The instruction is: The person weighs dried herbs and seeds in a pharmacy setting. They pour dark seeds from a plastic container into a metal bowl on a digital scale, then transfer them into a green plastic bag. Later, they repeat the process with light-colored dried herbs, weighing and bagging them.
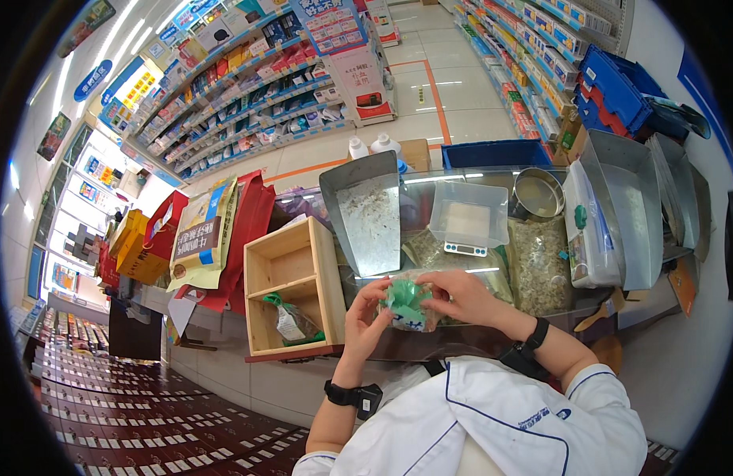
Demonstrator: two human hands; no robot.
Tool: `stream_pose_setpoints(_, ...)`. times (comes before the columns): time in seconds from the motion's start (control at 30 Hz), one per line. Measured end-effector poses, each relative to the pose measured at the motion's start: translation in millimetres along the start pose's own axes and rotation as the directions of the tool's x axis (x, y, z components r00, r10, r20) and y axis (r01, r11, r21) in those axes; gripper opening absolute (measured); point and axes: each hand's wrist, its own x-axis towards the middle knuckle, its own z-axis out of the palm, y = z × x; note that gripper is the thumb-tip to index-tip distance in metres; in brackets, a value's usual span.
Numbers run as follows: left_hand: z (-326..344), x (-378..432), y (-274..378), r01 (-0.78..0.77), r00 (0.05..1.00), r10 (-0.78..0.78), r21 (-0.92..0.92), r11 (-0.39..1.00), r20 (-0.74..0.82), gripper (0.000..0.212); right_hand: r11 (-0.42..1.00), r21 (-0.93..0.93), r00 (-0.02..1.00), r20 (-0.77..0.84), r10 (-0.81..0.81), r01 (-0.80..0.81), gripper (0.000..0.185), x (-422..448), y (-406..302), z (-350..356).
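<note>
My left hand (367,315) and my right hand (461,297) both grip a small clear plastic bag with green film (407,303) at the counter's near edge. The fingers of both pinch the crumpled green film at its top; blue writing shows on the side facing me. What the bag contains is hard to make out. Just left stands a wooden box with two compartments (336,285). In its nearer compartment lies a green-tied bag of dark dried material (298,324) with a white label. Beyond my hands are a metal scoop (369,220) and a digital scale (465,249).
A clear plastic tub (491,208) rests on the scale. Right of it are a bag of dried herbs (539,268), a round metal sieve (538,193), a white plastic case (595,238) and metal scoops (625,178). Red bags (253,208) stand left. Drawer cabinets (164,410) line the lower left.
</note>
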Motion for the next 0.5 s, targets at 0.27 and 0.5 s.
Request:
stream_pose_setpoints(0.27,-2,-11,3,0.165,0.986,-0.166,0.071,0.984,0.009,0.036,0.943,0.273,0.973,-0.181,-0.142,0.188,0.047,1,-20,8)
stream_pose_setpoints(0.5,3,-13,4,0.066,0.997,-0.037,0.575,0.815,-0.062,0.038,0.949,-0.138,0.942,-0.141,-0.304,0.285,0.042,5,-24,18)
